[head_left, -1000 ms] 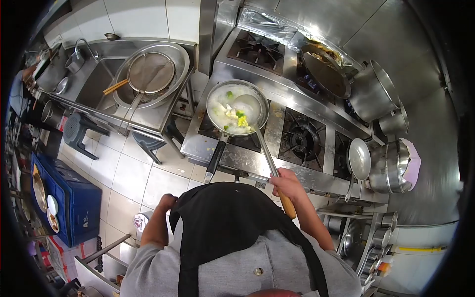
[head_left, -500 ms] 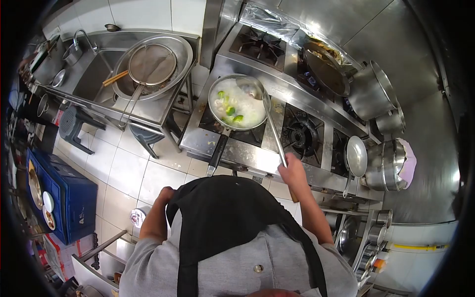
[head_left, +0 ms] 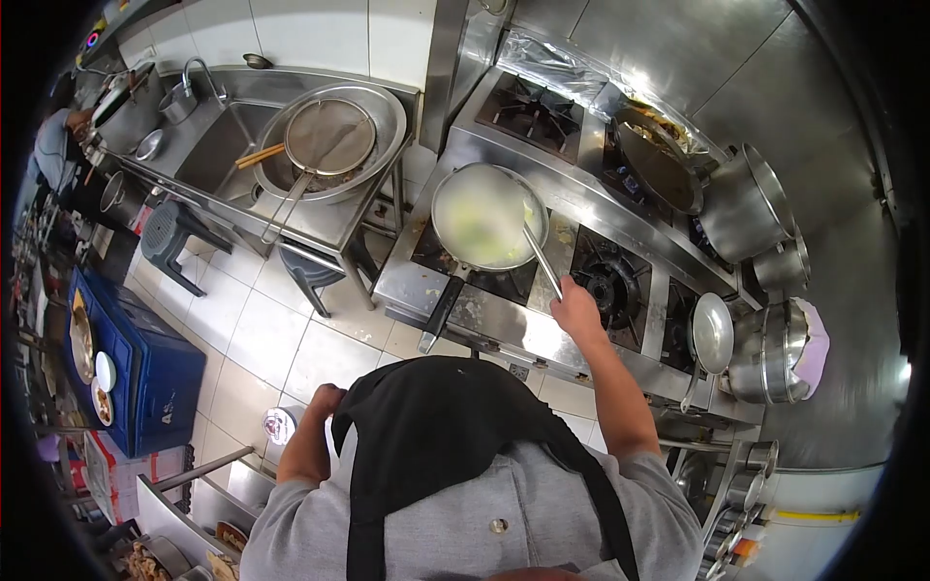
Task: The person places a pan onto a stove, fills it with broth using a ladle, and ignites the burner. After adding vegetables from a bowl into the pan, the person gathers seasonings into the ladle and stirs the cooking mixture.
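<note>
My right hand (head_left: 578, 308) is wrapped round the long metal handle of a ladle (head_left: 543, 259), which reaches down into a frying pan (head_left: 540, 247). The ladle's bowl is hidden in the blurred middle of the pan. Pale liquid food with green pieces (head_left: 475, 232) fills the pan, its details smeared. The pan sits on a front burner, and its black handle (head_left: 444, 314) points toward me with no hand on it. My left hand (head_left: 327, 399) hangs curled by the edge of my black apron, with nothing visible in it.
A bare burner (head_left: 610, 281) lies right of the pan, with a small pan (head_left: 712, 334) beyond. Large pots (head_left: 741, 208) and a wok (head_left: 659, 160) stand behind. Left are a sink (head_left: 228, 145), a strainer (head_left: 329, 137) over a basin, stools and a blue box (head_left: 145, 378). Far left, another person (head_left: 56, 145).
My right hand has moved slightly up and the ladle's bowl, visible before at the pan's back edge, has dropped into the food. The whole view has shifted slightly.
</note>
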`<control>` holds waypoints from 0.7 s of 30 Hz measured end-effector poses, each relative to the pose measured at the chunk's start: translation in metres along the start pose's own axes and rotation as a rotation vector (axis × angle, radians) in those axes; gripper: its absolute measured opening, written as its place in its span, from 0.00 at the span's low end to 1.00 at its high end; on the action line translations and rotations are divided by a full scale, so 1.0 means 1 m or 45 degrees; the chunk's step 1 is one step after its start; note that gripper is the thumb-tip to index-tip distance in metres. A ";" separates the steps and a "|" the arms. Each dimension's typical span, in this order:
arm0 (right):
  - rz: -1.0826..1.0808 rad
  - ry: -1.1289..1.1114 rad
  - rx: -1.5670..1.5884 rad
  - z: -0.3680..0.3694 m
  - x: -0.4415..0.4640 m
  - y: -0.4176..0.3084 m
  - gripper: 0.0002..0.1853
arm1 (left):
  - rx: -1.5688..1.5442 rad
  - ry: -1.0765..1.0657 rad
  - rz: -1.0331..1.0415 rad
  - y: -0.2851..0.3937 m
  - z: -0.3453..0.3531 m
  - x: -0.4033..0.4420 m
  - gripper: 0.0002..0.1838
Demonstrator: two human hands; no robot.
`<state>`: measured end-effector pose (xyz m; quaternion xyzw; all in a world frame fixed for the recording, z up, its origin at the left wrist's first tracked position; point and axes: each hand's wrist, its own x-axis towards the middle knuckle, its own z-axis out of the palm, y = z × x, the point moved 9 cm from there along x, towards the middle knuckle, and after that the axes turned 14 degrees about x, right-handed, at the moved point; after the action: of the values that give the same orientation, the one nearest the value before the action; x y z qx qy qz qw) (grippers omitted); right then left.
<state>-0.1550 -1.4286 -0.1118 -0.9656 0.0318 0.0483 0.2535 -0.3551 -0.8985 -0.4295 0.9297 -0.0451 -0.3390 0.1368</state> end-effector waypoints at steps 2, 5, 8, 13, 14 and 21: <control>0.021 -0.056 0.014 0.006 -0.003 0.002 0.14 | -0.146 -0.100 -0.247 0.004 -0.004 -0.024 0.20; 0.004 -0.104 0.016 0.010 -0.014 -0.001 0.14 | 0.121 -0.064 -0.042 0.004 0.010 -0.015 0.20; 0.009 -0.130 0.076 0.017 -0.029 0.000 0.14 | 0.447 -0.028 0.241 0.018 0.017 -0.007 0.19; 0.047 -0.107 0.277 0.028 -0.068 0.004 0.13 | 0.247 -0.048 0.206 0.024 0.011 0.014 0.16; 0.059 -0.095 0.295 0.031 -0.076 0.009 0.13 | 0.385 0.025 0.283 0.035 0.001 0.016 0.16; 0.205 -0.032 0.466 0.025 -0.124 0.023 0.12 | 0.504 0.003 0.456 0.065 -0.013 0.042 0.17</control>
<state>-0.2824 -1.4319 -0.1311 -0.8970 0.1138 0.0738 0.4206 -0.3141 -0.9653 -0.4275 0.9160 -0.2741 -0.2928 0.0104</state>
